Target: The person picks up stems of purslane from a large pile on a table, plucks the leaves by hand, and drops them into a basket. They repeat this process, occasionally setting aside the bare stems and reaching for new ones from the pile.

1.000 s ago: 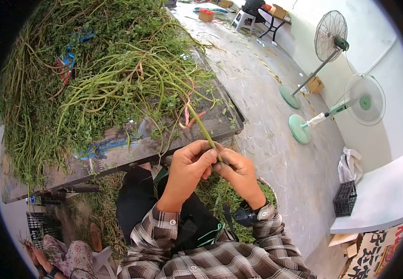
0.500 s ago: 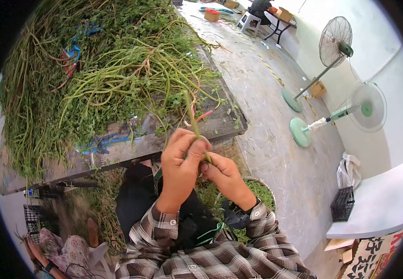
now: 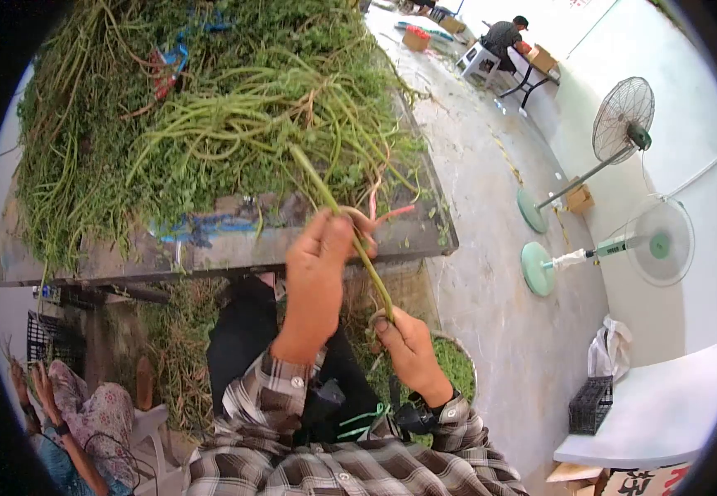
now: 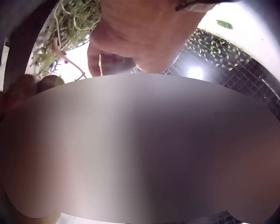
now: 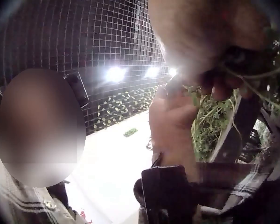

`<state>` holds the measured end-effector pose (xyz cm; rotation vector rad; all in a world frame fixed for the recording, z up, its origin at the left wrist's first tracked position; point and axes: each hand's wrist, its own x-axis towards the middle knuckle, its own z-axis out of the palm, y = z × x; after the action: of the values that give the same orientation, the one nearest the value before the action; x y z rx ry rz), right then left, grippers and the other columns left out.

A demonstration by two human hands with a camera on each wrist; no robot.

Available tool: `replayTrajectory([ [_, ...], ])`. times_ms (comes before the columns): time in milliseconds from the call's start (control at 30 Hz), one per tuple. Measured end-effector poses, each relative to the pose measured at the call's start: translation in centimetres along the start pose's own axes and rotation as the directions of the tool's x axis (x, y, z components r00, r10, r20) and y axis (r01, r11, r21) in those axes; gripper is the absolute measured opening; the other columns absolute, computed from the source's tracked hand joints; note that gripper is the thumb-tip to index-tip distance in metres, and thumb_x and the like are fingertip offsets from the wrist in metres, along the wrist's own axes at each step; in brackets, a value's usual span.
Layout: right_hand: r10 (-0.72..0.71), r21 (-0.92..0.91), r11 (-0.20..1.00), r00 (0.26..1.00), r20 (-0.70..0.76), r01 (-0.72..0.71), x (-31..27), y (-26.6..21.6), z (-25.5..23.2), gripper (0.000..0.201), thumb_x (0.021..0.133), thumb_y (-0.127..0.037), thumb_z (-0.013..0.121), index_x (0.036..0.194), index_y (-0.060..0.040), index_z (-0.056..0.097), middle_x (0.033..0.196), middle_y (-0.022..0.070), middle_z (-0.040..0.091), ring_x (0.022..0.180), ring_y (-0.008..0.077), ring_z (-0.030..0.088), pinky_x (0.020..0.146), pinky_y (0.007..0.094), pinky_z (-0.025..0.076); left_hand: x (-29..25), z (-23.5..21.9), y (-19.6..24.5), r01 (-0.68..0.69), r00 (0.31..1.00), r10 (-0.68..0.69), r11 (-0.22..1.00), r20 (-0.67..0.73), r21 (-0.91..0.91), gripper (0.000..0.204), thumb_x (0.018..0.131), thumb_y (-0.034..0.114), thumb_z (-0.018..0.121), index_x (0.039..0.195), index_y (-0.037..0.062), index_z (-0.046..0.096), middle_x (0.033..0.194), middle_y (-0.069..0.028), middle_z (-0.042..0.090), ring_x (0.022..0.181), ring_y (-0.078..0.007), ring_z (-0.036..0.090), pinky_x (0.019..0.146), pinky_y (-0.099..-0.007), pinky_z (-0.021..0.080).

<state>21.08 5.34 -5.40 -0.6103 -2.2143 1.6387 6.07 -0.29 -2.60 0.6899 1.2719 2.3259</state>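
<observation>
- The hands have pulled apart since a second ago: the left hand (image 3: 317, 273) went up, the right hand (image 3: 402, 341) went down.
- Both pinch one long green stem (image 3: 350, 236), stretched between them.
- It runs from the table (image 3: 209, 252) edge, by the vegetable pile (image 3: 201, 107), toward the basin (image 3: 457, 364).

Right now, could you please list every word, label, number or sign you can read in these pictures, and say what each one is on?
None can be read for certain.
Sign at the bottom right of the head view: large dark characters, cut off by the edge, not readable.
Blue marks on the table top: worn paint, no letters to make out.
Cardboard boxes far off: too small to read.
Both wrist views: no writing shows.
</observation>
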Motion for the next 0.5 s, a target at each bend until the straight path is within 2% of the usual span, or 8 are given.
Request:
replayTrajectory([
  [100,-0.027,0.054,0.998,0.998,-0.050,0.030,0.8,-0.6,0.2,0.026,0.093,-0.009,0.043,0.115,-0.0003,0.051,0.078,0.0048,0.051,0.060,0.0105,0.049,0.054,0.0258,0.041,-1.4,1.4,0.3,0.270,0.931,-0.234,0.958,0.280,-0.099,0.030,0.097,0.026,0.041,0.093,0.0002,0.056,0.080,-0.0033,0.057,0.074,-0.0108,0.056,0.067,-0.0236,0.045],
  [133,-0.054,0.054,0.997,0.998,-0.041,0.056,1.1,-0.5,0.3,0.026,0.093,-0.009,0.043,0.115,-0.0003,0.051,0.078,0.0048,0.051,0.060,0.0105,0.049,0.054,0.0258,0.041,-1.8,1.5,0.2,0.349,0.886,-0.296,0.932,0.358,-0.094,0.030,0.097,0.026,0.040,0.094,0.0004,0.056,0.080,-0.0034,0.057,0.074,-0.0104,0.056,0.066,-0.0227,0.045],
  [200,0.001,0.244,0.969,0.987,-0.163,0.039,1.6,-0.3,0.6,0.018,0.093,-0.010,0.042,0.104,-0.0013,0.054,0.079,0.0001,0.055,0.066,0.0068,0.052,0.056,0.0198,0.044,-1.8,1.7,0.7,0.290,0.899,-0.243,0.953,0.364,-0.081,0.032,0.097,0.028,0.040,0.096,0.0009,0.056,0.080,-0.0031,0.057,0.074,-0.0090,0.055,0.062,-0.0206,0.044],
  [233,0.067,0.445,0.895,0.974,-0.216,0.037,1.9,-0.5,1.2,0.021,0.093,-0.009,0.043,0.110,-0.0010,0.052,0.084,0.0017,0.057,0.070,0.0077,0.053,0.056,0.0198,0.043,-1.8,1.6,0.9,0.263,0.900,-0.219,0.962,0.377,-0.069,0.032,0.097,0.029,0.040,0.095,0.0010,0.056,0.080,-0.0027,0.057,0.073,-0.0080,0.054,0.062,-0.0200,0.043],
  [333,0.098,0.589,0.807,0.974,-0.206,0.044,2.3,-1.0,1.7,0.024,0.092,-0.009,0.044,0.113,-0.0009,0.049,0.090,0.0019,0.056,0.073,0.0081,0.053,0.055,0.0198,0.042,-1.8,1.2,1.3,0.219,0.898,-0.205,0.976,0.388,0.009,0.035,0.097,0.031,0.039,0.094,0.0010,0.056,0.082,-0.0013,0.057,0.072,-0.0056,0.051,0.060,-0.0189,0.041],
  [367,0.098,0.590,0.806,0.973,-0.207,0.044,2.1,-0.4,1.5,0.024,0.092,-0.009,0.044,0.113,-0.0009,0.049,0.090,0.0019,0.056,0.073,0.0081,0.053,0.055,0.0198,0.042,-2.0,1.1,0.8,0.215,0.915,-0.218,0.975,0.339,0.048,0.036,0.097,0.033,0.039,0.090,0.0008,0.054,0.077,-0.0008,0.055,0.068,-0.0059,0.050,0.060,-0.0195,0.041],
  [433,0.070,0.527,0.844,0.994,0.080,-0.101,2.0,0.7,1.1,0.021,0.091,-0.009,0.044,0.110,-0.0013,0.049,0.088,0.0020,0.056,0.071,0.0098,0.052,0.055,0.0225,0.042,-2.0,0.9,0.7,0.211,0.930,-0.227,0.974,0.288,0.084,0.038,0.097,0.034,0.039,0.087,0.0007,0.053,0.072,-0.0002,0.054,0.064,-0.0061,0.049,0.059,-0.0202,0.041],
  [500,-0.027,0.417,0.909,0.996,0.081,-0.009,1.8,0.2,1.7,0.018,0.091,-0.010,0.044,0.106,-0.0008,0.050,0.084,0.0023,0.056,0.067,0.0105,0.052,0.054,0.0236,0.042,-1.7,0.2,0.9,0.300,0.917,-0.260,0.949,0.303,-0.093,0.041,0.096,0.037,0.039,0.079,0.0015,0.049,0.058,0.0011,0.046,0.051,-0.0069,0.044,0.056,-0.0224,0.042],
])
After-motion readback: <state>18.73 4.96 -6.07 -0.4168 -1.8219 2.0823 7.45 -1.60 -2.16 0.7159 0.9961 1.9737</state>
